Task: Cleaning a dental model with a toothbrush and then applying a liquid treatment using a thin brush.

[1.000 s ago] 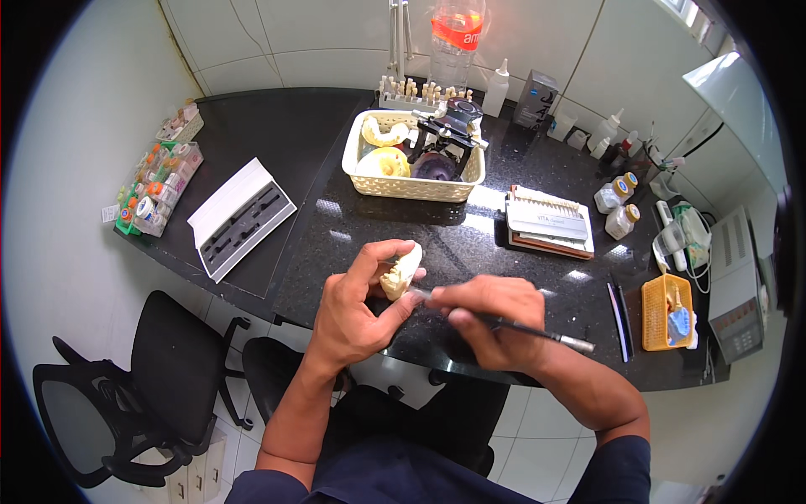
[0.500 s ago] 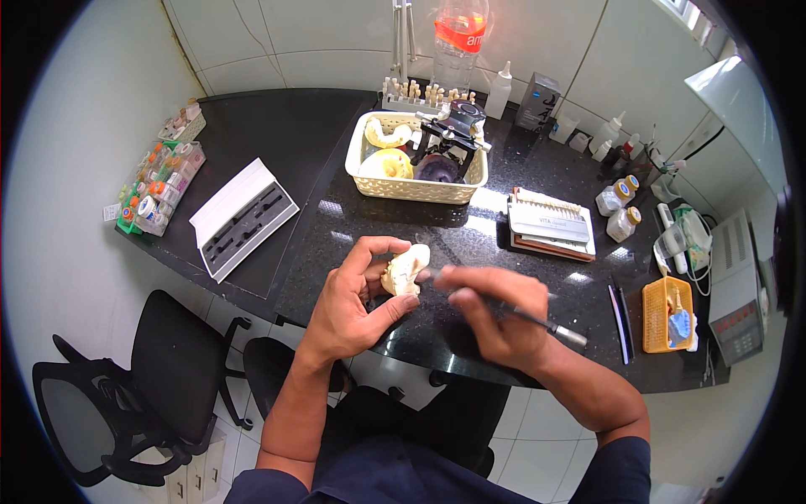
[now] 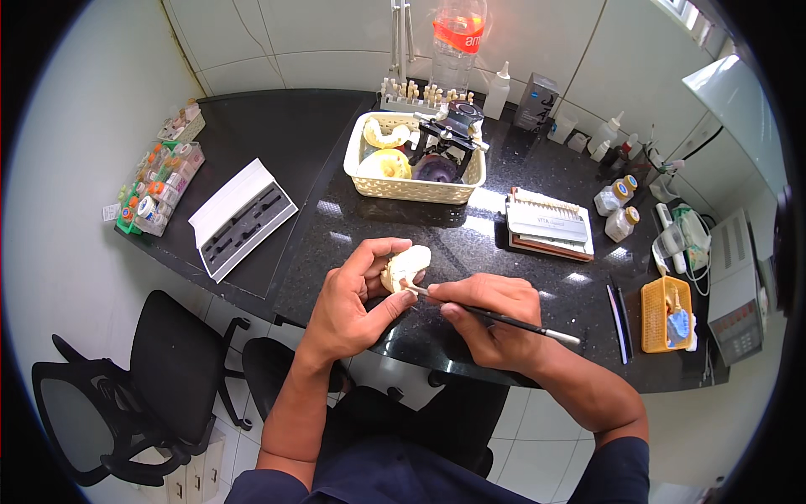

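Bright, cool light fills the room, a window (image 3: pixel 684 13) showing at upper right. Glare breaks into white patches across the polished black table (image 3: pixel 336 252), strongest off the lower right corner of the basket (image 3: pixel 411 191), whose front edge meets a dark band of shadow. The wall (image 3: pixel 541 38) gleams pale beside the clear bottle (image 3: pixel 454 67). In the left hand (image 3: pixel 348 298), the pale model (image 3: pixel 410 262) bleaches nearly white, while the tool (image 3: pixel 537 329) reads crisp. Fisheye distortion bows the table's edges; black vignetting swallows the corners, and jars (image 3: pixel 159 189) at far left look soft.
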A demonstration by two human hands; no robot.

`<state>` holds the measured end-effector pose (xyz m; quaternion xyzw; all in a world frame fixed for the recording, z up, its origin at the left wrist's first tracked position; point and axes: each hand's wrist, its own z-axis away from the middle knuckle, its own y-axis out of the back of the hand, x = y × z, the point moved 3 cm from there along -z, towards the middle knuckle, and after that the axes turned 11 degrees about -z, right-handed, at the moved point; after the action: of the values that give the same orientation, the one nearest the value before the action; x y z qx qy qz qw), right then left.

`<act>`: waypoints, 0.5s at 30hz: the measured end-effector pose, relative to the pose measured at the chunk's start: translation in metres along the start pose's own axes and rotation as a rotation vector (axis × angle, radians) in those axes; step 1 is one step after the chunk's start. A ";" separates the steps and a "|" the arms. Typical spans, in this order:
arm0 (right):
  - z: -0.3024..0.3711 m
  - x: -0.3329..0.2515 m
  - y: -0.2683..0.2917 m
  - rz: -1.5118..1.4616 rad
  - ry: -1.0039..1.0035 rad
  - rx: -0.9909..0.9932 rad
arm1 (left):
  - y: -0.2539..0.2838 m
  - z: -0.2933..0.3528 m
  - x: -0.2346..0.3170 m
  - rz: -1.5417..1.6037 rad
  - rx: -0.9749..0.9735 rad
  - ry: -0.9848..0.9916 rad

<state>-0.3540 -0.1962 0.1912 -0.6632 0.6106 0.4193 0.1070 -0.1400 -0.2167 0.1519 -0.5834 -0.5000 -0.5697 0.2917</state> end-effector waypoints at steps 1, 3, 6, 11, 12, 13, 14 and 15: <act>-0.001 -0.001 0.000 0.016 0.016 0.065 | 0.000 0.000 0.001 -0.001 0.000 0.000; -0.002 -0.001 0.002 0.033 0.034 0.131 | 0.000 0.000 0.004 -0.009 0.006 -0.001; -0.001 -0.001 0.003 0.028 0.030 -0.007 | 0.000 0.000 0.000 -0.017 0.003 -0.015; 0.000 0.004 0.006 0.167 -0.007 0.199 | -0.003 0.000 0.000 -0.001 0.050 -0.033; -0.001 0.003 0.006 0.167 -0.005 0.199 | -0.002 -0.001 -0.001 0.005 0.054 -0.038; 0.000 0.001 0.006 0.143 -0.002 0.172 | -0.001 0.000 -0.001 0.004 0.056 -0.039; 0.000 0.000 0.005 0.119 0.002 0.145 | 0.000 0.001 -0.001 -0.018 0.031 -0.033; -0.001 -0.004 0.002 0.047 0.046 0.073 | 0.000 0.001 0.000 -0.036 0.002 -0.029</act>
<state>-0.3552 -0.1946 0.1948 -0.6539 0.6432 0.3837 0.1069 -0.1396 -0.2160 0.1515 -0.5821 -0.5151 -0.5660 0.2747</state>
